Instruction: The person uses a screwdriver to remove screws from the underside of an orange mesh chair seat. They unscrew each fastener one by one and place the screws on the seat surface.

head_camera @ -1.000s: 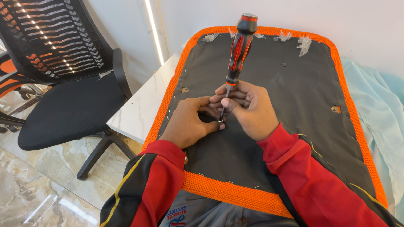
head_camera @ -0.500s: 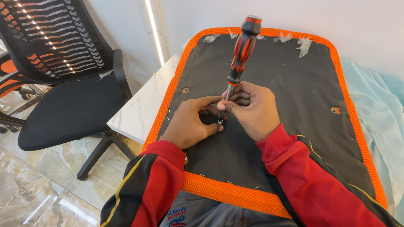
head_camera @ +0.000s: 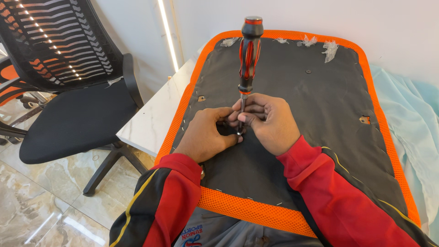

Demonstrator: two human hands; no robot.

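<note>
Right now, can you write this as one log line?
left hand: steadies tip | right hand: pinches shaft of black-and-red-handled screwdriver, upright | under: orange-edged black seat panel

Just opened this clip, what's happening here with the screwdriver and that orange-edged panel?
A person in a red and black jacket works on the underside of a chair seat, black fabric stapled over orange mesh, lying on a white marble-look table. The right hand pinches the metal shaft of a red and black screwdriver, which stands nearly upright with its tip on the fabric. The left hand rests on the seat with its fingers at the tip. A black mesh office chair stands to the left.
</note>
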